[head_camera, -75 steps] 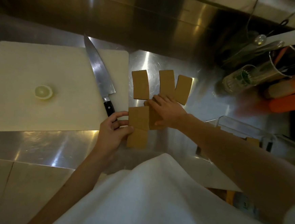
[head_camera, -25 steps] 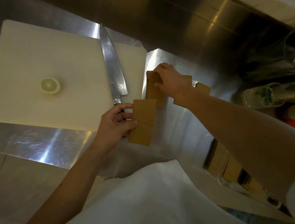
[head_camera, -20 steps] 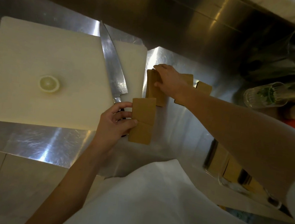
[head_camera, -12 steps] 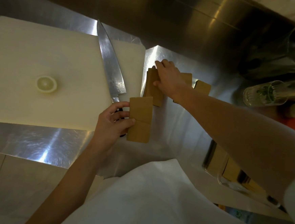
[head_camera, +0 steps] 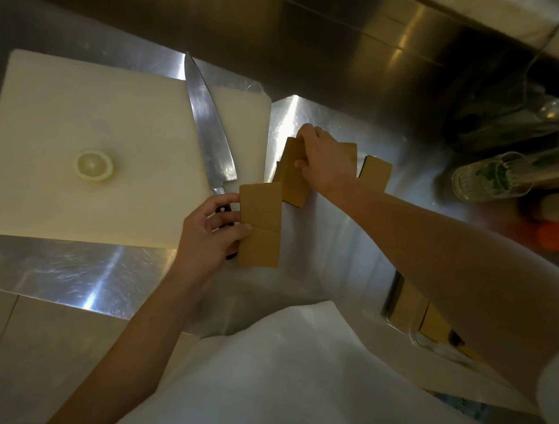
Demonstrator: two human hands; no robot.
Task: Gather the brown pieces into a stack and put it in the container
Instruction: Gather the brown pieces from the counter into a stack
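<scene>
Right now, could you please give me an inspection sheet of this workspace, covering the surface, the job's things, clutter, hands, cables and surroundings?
Surface: steel counter, shiny, partly in shadow.
Job's things: brown pieces by the board's right edge, more farther back; clear container at right, brown pieces inside.
Clutter: white cutting board with knife and lemon half; glass jar lying on its side.
Hands: left hand holds the near pieces; right hand grips a bunch of far ones.
Cables: thin dark cable, upper right.
Surroundings: steel backsplash.

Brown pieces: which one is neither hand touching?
The brown piece farthest right, beside the right hand's wrist, lies alone on the steel counter; the others sit under or against the hands.
</scene>
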